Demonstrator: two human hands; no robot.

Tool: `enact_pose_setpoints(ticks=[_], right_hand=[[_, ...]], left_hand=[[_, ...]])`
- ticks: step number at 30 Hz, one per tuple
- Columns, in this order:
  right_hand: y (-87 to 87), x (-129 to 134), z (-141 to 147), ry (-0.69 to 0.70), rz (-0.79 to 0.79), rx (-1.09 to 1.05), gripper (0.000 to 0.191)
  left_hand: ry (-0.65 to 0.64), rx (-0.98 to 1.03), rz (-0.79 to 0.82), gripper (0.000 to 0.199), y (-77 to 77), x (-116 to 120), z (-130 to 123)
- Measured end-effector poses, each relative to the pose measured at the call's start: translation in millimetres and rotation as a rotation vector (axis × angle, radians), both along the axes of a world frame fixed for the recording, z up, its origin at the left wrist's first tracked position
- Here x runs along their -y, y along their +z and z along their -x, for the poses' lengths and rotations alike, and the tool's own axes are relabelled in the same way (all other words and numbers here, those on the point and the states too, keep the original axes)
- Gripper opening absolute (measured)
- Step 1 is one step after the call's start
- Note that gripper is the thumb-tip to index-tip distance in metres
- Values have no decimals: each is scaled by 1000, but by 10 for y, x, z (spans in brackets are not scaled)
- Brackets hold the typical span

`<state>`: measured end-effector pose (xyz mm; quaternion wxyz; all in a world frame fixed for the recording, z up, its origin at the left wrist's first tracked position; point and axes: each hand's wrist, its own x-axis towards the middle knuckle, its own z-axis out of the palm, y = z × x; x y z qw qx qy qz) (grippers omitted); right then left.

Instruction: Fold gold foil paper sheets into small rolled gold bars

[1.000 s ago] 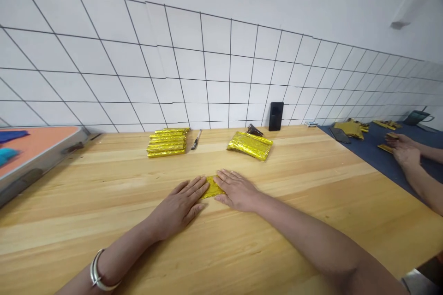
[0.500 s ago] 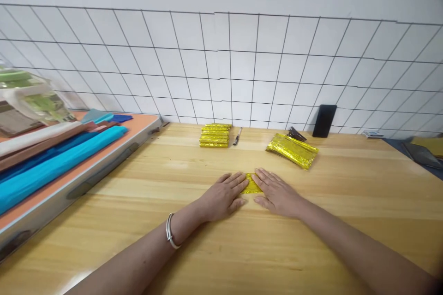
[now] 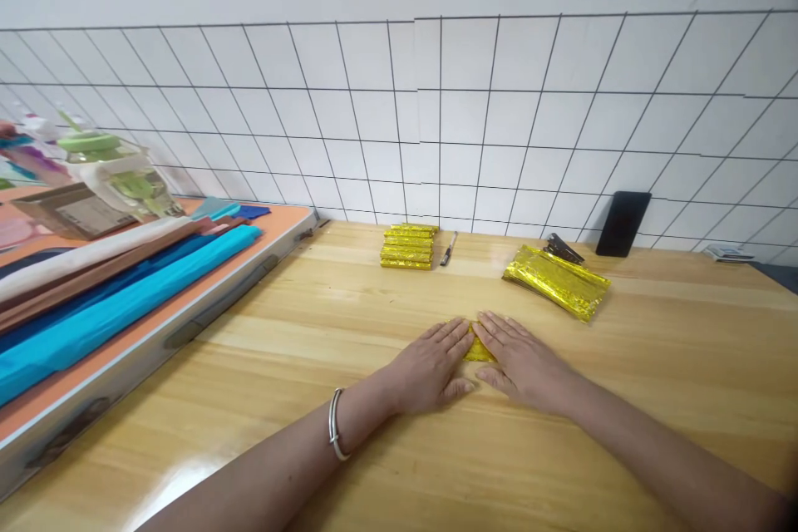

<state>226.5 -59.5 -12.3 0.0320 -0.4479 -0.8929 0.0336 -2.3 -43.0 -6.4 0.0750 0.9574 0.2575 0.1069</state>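
A small piece of shiny gold foil (image 3: pixel 477 349) lies flat on the wooden table, partly covered by my hands. My left hand (image 3: pixel 430 366) presses on its left side with fingers stretched out flat. From the right, my right hand (image 3: pixel 527 362) lies flat over the other side, fingers extended. The fingertips of both hands almost meet over the foil. Farther back is a stack of folded gold foil pieces (image 3: pixel 407 248). To the right rests a larger pile of flat gold foil sheets (image 3: pixel 557 283).
A pen (image 3: pixel 448 249) lies beside the folded stack. Behind the sheets sits a dark clip-like object (image 3: pixel 563 248), and a black phone (image 3: pixel 623 224) leans on the tiled wall. At left, an orange-topped board (image 3: pixel 293 220) bears rolled coloured paper (image 3: pixel 143 303), a box (image 3: pixel 75 212) and a green-lidded bottle (image 3: pixel 125 170).
The view has turned a little left, so everything appears shifted right. My fingertips have come closer together over the foil, showing less of it between them.
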Motion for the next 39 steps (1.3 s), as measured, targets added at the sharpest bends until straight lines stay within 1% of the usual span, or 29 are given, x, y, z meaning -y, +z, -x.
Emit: enact_pose_setpoints(ticks=[6,11,15,22,26,28,31,33,35,39], right_hand=[[-39,-49,49,20,-1,-14,75],[-1,-52,38,16,22,-12,74],[23,-54,34,11,24,-18,75],[-19,-43,28,7,1,-81,75],[-19,-56,-11,4,7,-209,73],[-13,-79,-55,-21,13,-322,66],[-16,-137,-147,-115,19,-530,51],[-36,-180,-206,-186,8,-610,48],[-69,-216,-241,-211,-19,-583,47],[-139,-225,-215,-122,-49,-310,49]], left_hand=[[22,-22,36,73,26,-9,15],[16,10,54,71,38,-54,28],[-7,36,68,77,57,-96,36],[6,46,115,80,90,-91,47],[36,106,126,81,39,-109,144],[77,136,117,78,11,-130,223],[133,136,98,68,-16,-169,327],[168,130,78,61,-26,-184,355],[181,100,63,58,-30,-179,346],[122,15,42,53,-26,-119,276]])
